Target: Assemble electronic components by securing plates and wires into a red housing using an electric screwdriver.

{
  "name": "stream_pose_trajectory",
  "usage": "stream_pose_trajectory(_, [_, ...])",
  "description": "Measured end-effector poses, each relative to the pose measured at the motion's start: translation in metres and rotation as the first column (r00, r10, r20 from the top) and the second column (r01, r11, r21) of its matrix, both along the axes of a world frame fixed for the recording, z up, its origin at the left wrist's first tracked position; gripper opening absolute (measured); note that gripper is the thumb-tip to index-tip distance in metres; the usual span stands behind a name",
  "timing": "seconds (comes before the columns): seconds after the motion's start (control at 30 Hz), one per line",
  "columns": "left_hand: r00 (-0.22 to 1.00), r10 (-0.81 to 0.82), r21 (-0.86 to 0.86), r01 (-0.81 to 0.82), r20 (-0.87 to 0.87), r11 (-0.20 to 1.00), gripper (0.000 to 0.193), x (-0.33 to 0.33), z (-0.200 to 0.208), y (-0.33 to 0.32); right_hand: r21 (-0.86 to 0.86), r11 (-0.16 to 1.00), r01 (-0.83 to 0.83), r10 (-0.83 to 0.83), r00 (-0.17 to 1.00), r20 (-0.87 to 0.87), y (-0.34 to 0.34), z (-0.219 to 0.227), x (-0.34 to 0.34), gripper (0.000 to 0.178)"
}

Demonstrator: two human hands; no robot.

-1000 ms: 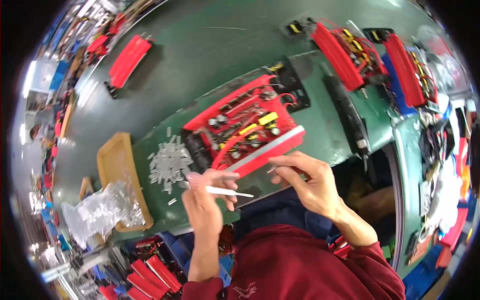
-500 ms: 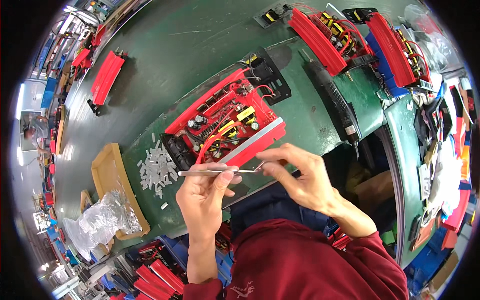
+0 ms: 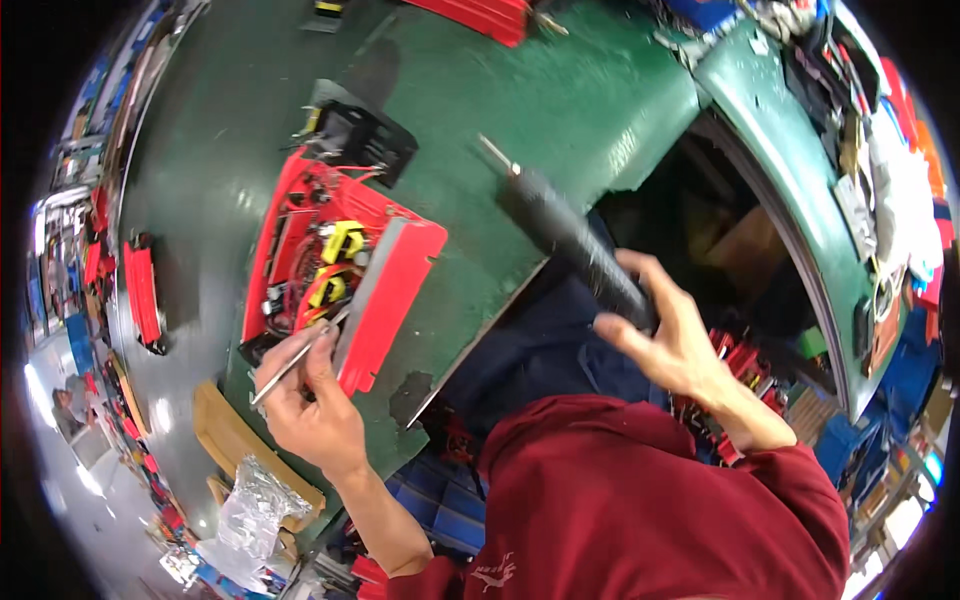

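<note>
Against the near side of an open red metal housing [image 3: 403, 290], my left hand [image 3: 318, 415] pinches slim metal tweezers [image 3: 285, 368]. Their tip reaches the housing's rim. Circuit parts and yellow-wrapped transformers [image 3: 340, 243] show inside the housing, and a black end panel [image 3: 365, 140] is at its far end. My right hand [image 3: 672, 335] grips the rear of a black electric screwdriver [image 3: 565, 235], thumb on one side and fingers on the other. Motion blurs the tool. Its metal bit points up and left over the green bench, while its rear end is over the bench's near edge.
A red housing part [image 3: 142, 290] lies at the far left. Near the left edge are a cardboard tray [image 3: 235, 435] and clear plastic wrap [image 3: 250, 515]. Another red housing [image 3: 480, 15] is at the top. A dark gap [image 3: 690, 200] separates the bench from a side surface [image 3: 775, 110].
My view has turned. My hands have moved apart; the right one has left the tweezers and taken hold of the screwdriver, which lay on the bench. The left hand keeps the tweezers.
</note>
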State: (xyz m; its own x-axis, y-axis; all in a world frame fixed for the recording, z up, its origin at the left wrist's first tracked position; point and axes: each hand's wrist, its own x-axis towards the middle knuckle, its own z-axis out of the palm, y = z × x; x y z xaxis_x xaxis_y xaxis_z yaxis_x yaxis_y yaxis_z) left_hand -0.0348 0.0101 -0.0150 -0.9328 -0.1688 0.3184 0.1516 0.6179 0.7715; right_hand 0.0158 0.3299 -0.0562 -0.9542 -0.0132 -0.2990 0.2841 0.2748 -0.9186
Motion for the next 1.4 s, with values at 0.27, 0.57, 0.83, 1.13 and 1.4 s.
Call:
stream_pose_trajectory(0.27, [0.994,0.091,-0.212,-0.076,0.064,0.974,0.015,-0.02,-0.001,0.023,-0.245,0.949,-0.198,0.227,0.969,0.096,-0.046,-0.02,0.043,0.056])
stream_pose_trajectory(0.57, [0.992,0.112,-0.333,-0.085,0.065,0.939,0.02,-0.019,-0.005,0.024,-0.373,0.902,-0.216,0.266,0.96,0.089,-0.05,-0.024,0.038,0.041])
stream_pose_trajectory(0.83, [0.997,0.057,-0.319,-0.041,0.042,0.947,0.02,-0.023,-0.013,0.018,-0.38,0.901,-0.21,0.252,0.965,0.065,-0.051,-0.031,0.035,0.041])
stream_pose_trajectory(1.13, [0.997,0.06,-0.356,-0.038,0.051,0.934,0.012,-0.02,-0.002,0.003,-0.797,0.604,0.02,0.581,0.674,0.457,-0.039,-0.024,0.01,0.068])
stream_pose_trajectory(1.4, [0.978,-0.209,-0.177,0.205,-0.001,0.963,0.018,-0.012,-0.008,0.015,-0.573,0.802,-0.169,0.44,0.816,0.376,-0.027,-0.021,0.037,0.064])
